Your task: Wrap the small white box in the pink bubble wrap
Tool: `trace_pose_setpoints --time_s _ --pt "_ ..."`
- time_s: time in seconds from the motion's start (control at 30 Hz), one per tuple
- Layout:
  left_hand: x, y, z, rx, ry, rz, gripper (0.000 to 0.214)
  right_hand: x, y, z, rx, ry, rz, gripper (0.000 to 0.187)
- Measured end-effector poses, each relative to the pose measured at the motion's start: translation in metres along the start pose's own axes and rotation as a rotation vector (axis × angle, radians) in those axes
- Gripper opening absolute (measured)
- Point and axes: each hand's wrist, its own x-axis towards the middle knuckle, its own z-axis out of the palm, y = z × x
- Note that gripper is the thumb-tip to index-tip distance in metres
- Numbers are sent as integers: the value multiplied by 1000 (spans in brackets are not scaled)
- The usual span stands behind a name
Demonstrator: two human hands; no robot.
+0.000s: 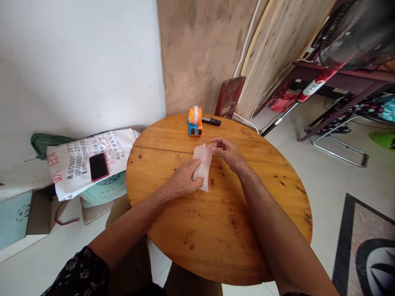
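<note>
A pale pink folded piece of paper or thin bag (204,166) lies on the round wooden table (216,230). My left hand (184,179) rests flat on its lower left part, fingers stretched over it. My right hand (227,152) pinches its upper right corner with curled fingers. Behind them, at the table's far edge, stands an orange and blue tape dispenser (195,121), with a dark remote-like bar (211,121) just right of it.
A white printed sack (74,164) with a black phone (98,166) on it lies left of the table. A dark red chair (230,96) stands behind the table. A fan (354,33) and a bench frame fill the right side.
</note>
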Motion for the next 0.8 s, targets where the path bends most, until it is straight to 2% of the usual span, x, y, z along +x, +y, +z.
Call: trace_pose_setpoints --time_s 0.13,0.3,0.47,0.63,0.8 --pt "1 -5 3 26 -14 14 55 -6 0 -3 49 29 11 28" --pt "1 -5 3 28 -17 24 58 -5 -1 -1 43 -44 -15 31" --pt "1 -5 4 20 -25 14 59 10 3 6 -88 -102 -51 27" --pt "1 -4 5 8 -4 36 61 26 13 16 -257 -67 -90 14" --pt "-1 3 1 41 27 87 66 26 22 22 -389 -52 -86 13"
